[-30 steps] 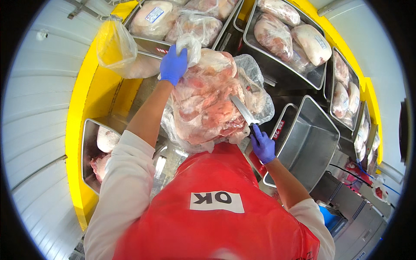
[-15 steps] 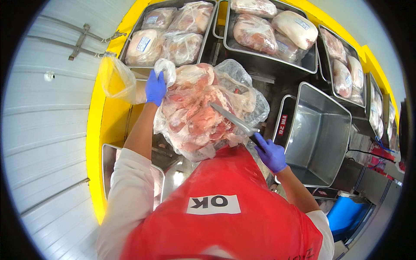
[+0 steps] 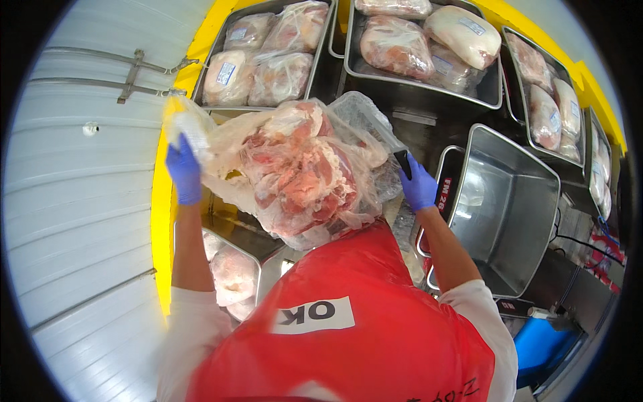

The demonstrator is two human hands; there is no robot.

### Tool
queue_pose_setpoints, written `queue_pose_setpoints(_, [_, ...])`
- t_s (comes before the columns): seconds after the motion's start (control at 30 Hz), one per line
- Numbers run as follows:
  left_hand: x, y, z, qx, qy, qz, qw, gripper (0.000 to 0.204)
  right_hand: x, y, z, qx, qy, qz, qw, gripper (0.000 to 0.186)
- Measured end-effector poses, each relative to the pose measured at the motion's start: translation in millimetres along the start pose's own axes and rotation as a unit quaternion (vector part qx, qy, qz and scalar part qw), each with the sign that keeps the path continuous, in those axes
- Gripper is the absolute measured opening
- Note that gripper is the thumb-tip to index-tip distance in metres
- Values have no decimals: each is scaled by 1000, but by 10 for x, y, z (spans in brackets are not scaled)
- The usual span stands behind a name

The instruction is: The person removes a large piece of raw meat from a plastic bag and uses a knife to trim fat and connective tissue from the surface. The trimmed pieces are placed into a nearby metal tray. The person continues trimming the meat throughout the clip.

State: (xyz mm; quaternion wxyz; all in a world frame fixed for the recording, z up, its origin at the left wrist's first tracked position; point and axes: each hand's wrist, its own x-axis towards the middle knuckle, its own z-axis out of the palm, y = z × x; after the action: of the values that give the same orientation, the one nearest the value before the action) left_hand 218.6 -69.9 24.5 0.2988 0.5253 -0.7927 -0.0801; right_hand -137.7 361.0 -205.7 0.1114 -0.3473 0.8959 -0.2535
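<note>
A large slab of raw meat (image 3: 298,164) lies in front of me on opened clear plastic wrap (image 3: 231,144). Out to the left, my left hand (image 3: 183,171), in a blue glove, is closed on a bunched part of that wrap, which stretches from the meat toward it. My right hand (image 3: 420,184), also blue-gloved, grips a knife (image 3: 402,161) by its black handle at the right of the meat. Its blade points up and to the left, over the loose wrap, and its tip is hard to make out.
Metal tubs of wrapped, labelled meat stand at the back: one left (image 3: 207,100), one middle (image 3: 429,94), others right. A bare metal tub (image 3: 502,201) is tilted at my right. More meat (image 3: 233,271) sits in a bin at lower left. A white panelled wall (image 3: 80,221) borders the left.
My left hand has moved left and down, drawing the plastic away from the meat. My right hand has risen, taking the knife off the meat to its right side.
</note>
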Motion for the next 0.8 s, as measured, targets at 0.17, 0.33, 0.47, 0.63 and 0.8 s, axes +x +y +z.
queue_pose_setpoints(0.17, [99, 449, -918, -303, 0, -78, 950, 42, 281, 55, 281, -12, -29, -73, 997, 52])
queue_pose_setpoints(0.33, [-175, 271, -1282, -283, 17, -83, 955, 44, 274, -335, 151, 29, 7, -136, 990, 54])
queue_pose_setpoints(0.47, [-320, 271, -1237, -222, 8, -88, 971, 45, 448, -862, 370, 260, 7, -213, 942, 52])
queue_pose_setpoints(0.63, [-391, 621, -986, -260, -3, -117, 958, 42, 891, -1240, 763, 349, -170, -63, 920, 42])
queue_pose_setpoints(0.8, [-542, 629, -866, -292, 0, -173, 941, 39, 1217, -1377, 599, 295, -246, -117, 916, 27])
